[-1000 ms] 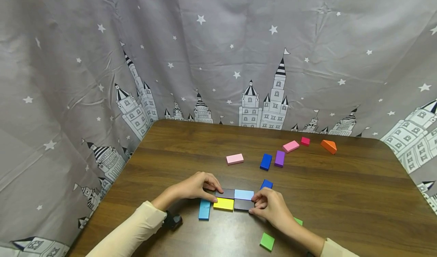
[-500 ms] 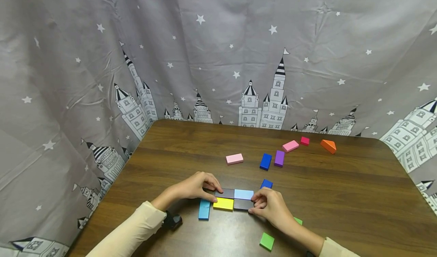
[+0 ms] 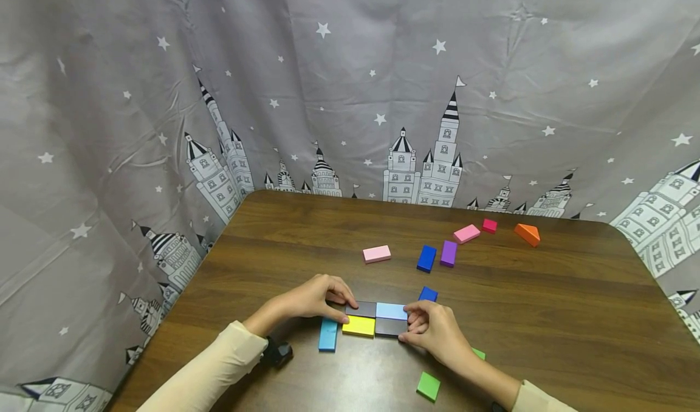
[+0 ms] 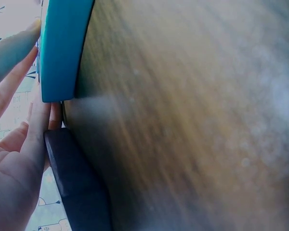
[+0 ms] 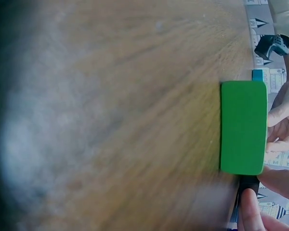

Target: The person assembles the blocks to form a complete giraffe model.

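A dark grey block [image 3: 362, 309], a light blue block [image 3: 391, 311], a yellow block [image 3: 358, 326] and a black block [image 3: 391, 327] lie flat, edge to edge, two by two. My left hand [image 3: 314, 298] pinches the left end of the dark grey block, its thumb also touching the yellow block's corner. At the opposite end, my right hand [image 3: 434, 332] pinches the black block between curled fingers and thumb, the index finger by the light blue block's end. A teal block [image 3: 328, 335] lies below the left hand, large in the left wrist view.
Beyond the hands lie pink blocks [image 3: 377, 254], blue blocks [image 3: 426, 258], a purple block [image 3: 448, 253], a red block [image 3: 489, 225] and an orange triangular block [image 3: 527, 234]. Green blocks [image 3: 428, 387] lie near the right forearm. A patterned curtain [image 3: 350, 96] hangs behind the wooden table [image 3: 284, 230].
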`<state>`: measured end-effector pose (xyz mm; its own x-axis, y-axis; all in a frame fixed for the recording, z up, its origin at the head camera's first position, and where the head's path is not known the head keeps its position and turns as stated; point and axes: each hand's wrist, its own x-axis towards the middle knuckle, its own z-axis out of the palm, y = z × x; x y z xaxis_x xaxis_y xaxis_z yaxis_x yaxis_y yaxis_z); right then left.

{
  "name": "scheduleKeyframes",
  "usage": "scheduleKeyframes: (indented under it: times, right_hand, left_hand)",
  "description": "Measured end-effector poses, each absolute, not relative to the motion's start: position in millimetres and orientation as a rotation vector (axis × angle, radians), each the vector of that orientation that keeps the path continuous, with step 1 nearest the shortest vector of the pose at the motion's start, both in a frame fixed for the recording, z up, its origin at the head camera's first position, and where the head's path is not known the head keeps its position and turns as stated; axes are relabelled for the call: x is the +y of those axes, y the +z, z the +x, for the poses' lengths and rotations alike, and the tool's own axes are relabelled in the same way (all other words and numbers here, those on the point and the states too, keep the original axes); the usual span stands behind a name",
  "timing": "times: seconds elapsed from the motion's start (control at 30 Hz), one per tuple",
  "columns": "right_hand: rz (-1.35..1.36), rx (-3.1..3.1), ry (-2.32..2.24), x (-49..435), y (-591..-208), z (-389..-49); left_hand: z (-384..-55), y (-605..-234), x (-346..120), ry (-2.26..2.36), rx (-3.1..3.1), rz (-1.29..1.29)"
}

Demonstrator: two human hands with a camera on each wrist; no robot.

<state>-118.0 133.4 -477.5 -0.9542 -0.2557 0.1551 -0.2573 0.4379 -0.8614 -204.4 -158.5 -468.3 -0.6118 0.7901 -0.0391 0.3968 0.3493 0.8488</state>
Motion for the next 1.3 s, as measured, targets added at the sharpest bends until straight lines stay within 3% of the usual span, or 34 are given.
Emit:
scheduleKeyframes:
  times: [1.3]
  right_hand:
    - [0.495, -2.636, 1.593, 146.7, -470.2, -124.1]
  left_hand:
    - [-202.2, -465.9, -157.6, 1.195, 2.172, 1.024]
